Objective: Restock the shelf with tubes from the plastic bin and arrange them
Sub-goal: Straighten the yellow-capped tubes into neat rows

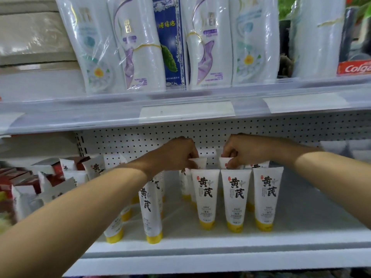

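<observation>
Reaching deep into the lower shelf (pixel 200 244), both bare forearms are stretching toward the pegboard (pixel 140 139) at its back. The left grip (pixel 178 153) is pinching the flat crimped top of the left back-row tube (pixel 199 163), its fingers curling over the edge. The right grip (pixel 239 151) is pinching the top of the right back-row tube (pixel 224 163) just beside it, thumb pressing on the front. Both tubes are standing behind the front row of tubes (pixel 235 199): three white tubes with black characters, sitting upright on yellow caps, side by side and facing outward. To their left, a turned tube (pixel 150 213) is standing with its print angled sideways, and more tubes are showing partly behind the left forearm. Red-and-white cartons (pixel 20 177) are crowding the shelf's far left. Above, the upper shelf (pixel 186 110) is carrying plastic-wrapped shampoo bottles (pixel 140 47), a blue box (pixel 170 41) between them, and a red Colgate carton (pixel 354 68) at the right edge.
</observation>
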Available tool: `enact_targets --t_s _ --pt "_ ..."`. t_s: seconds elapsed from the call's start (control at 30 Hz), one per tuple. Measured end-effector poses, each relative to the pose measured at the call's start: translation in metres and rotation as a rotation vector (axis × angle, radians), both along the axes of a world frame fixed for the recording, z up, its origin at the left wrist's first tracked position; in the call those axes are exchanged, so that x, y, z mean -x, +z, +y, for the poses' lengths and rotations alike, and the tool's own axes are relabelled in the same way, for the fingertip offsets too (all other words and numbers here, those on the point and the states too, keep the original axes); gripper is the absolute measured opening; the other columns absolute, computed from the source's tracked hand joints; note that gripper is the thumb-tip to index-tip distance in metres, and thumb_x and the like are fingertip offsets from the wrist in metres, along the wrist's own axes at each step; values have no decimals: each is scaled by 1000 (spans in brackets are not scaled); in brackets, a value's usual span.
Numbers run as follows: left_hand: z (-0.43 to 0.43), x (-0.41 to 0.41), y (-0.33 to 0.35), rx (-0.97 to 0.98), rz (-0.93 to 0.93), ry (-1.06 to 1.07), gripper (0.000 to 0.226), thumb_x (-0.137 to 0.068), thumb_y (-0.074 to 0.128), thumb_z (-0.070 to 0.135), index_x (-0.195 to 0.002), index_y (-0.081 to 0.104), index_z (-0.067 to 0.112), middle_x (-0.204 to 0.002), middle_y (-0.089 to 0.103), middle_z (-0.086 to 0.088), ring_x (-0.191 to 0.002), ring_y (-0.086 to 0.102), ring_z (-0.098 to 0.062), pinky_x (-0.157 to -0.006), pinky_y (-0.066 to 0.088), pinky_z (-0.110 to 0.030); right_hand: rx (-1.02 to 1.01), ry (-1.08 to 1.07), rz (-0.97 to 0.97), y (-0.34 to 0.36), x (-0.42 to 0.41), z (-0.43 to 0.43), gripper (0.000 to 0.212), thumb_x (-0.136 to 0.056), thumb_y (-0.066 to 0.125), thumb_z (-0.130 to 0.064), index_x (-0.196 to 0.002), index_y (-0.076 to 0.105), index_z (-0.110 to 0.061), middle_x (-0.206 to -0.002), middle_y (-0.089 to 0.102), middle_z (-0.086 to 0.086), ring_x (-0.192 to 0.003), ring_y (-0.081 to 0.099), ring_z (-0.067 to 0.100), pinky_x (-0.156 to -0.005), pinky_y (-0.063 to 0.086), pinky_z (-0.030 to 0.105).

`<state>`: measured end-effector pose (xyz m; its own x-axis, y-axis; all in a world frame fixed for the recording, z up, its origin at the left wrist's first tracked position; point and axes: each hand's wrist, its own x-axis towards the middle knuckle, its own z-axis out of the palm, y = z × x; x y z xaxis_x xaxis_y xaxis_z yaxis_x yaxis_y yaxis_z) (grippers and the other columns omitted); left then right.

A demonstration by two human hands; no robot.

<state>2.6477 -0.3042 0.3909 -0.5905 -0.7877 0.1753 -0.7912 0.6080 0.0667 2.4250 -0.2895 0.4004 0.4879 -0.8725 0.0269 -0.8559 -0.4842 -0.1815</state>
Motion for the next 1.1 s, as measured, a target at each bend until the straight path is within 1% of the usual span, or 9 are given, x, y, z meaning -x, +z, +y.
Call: enact_targets --t_s 0.07,0.17,0.27,0.37,0.5,0.6,0.7,0.8,1.1 --pt "-4 5 -1 14 -6 0 16 -82 70 29 -89 78 16 -78 74 1 -68 67 -11 -66 55 -28 1 14 -1 -2 -1 -1 14 -86 70 -29 -81 73 -17 -80 72 2 -70 66 22 -71 57 43" --pt "-7 10 0 -16 0 -13 16 -82 71 27 -91 78 16 -82 75 0 -70 68 -12 -63 52 -21 15 33 -15 -4 -2 -3 19 -86 69 -27 -76 69 -10 -79 68 11 -59 54 16 -60 47 38" --pt "-8 15 0 -36 19 -35 17 -82 71 26 -95 78 16 -85 75 1 -74 69 -13 -65 52 -22 31 9 -19 -7 0 -6 17 -84 69 -29 -77 68 -13 -79 68 8 -61 56 16 -64 53 45" --pt "-8 19 0 -52 23 -40 18 -83 71 25 -97 77 16 -88 75 0 -76 69 -14 -72 56 -27 29 14 -26 -8 1 -7 18 -82 68 -31 -82 69 -13 -82 69 9 -69 64 26 -70 55 48" --pt "-8 21 0 -74 50 -54 16 -82 72 24 -94 77 16 -83 75 0 -70 69 -13 -67 56 -25 2 17 -47 -6 1 -6 17 -82 67 -27 -83 69 -10 -86 69 11 -81 64 32 -72 55 48" --pt "-10 21 -1 -92 62 -50 16 -82 72 25 -95 77 17 -85 75 0 -72 69 -13 -68 56 -26 -12 13 -62 -6 0 -6 12 -83 67 -26 -81 70 -14 -85 70 9 -80 66 29 -73 55 47" --pt "-13 21 -3 -110 67 -50 17 -82 72 28 -95 76 17 -89 74 0 -76 70 -17 -74 58 -35 -15 6 -59 -7 0 -6 9 -83 67 -26 -80 70 -18 -83 70 5 -78 66 27 -72 55 46" --pt "-15 21 -4 -132 82 -58 17 -81 73 28 -94 75 18 -91 71 -1 -74 71 -21 -70 59 -42 -11 12 -56 -8 1 -7 10 -84 67 -27 -80 70 -18 -83 70 6 -78 66 27 -71 55 45" --pt "-12 21 -2 -137 72 -45 13 -82 73 27 -92 75 19 -83 74 1 -71 71 -17 -68 60 -39 -20 26 -69 -8 3 -7 9 -85 68 -28 -84 70 -19 -87 71 4 -81 67 26 -78 56 50"
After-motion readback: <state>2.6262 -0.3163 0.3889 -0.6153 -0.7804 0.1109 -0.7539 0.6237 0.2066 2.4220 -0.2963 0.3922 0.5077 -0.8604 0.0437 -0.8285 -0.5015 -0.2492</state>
